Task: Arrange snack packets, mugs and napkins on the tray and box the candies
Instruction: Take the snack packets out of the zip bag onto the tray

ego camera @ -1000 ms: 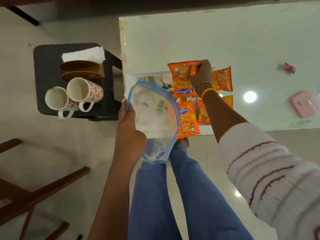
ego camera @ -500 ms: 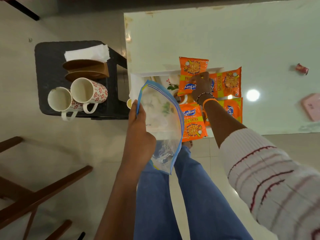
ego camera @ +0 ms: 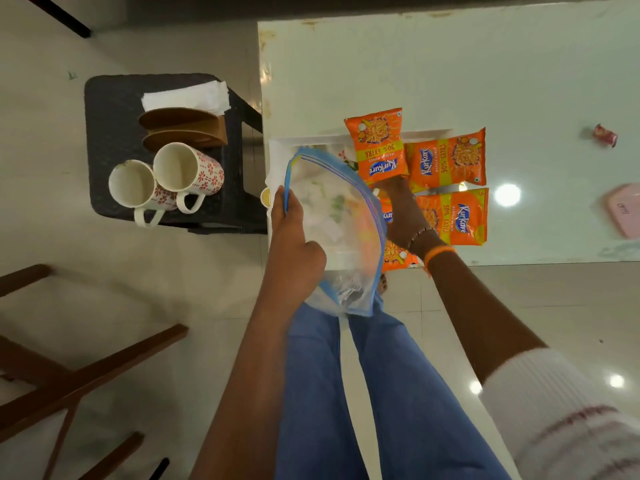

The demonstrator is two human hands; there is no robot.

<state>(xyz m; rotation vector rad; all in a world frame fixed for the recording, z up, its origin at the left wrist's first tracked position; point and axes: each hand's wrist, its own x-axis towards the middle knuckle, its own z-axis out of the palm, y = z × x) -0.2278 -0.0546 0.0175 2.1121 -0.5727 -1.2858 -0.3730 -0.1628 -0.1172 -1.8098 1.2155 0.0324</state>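
The white tray sits at the table's near edge, four orange snack packets on it. Your left hand pinches the rim of the clear, blue-edged plastic bag. It hides much of the tray, so you could bump a packet off. Your right hand rests there; I cannot tell how its fingers are. The two flowered mugs wait on the black stool.

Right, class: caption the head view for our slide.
Left hand holds a zip bag; right hand arranges Kurkure packets on the tray.
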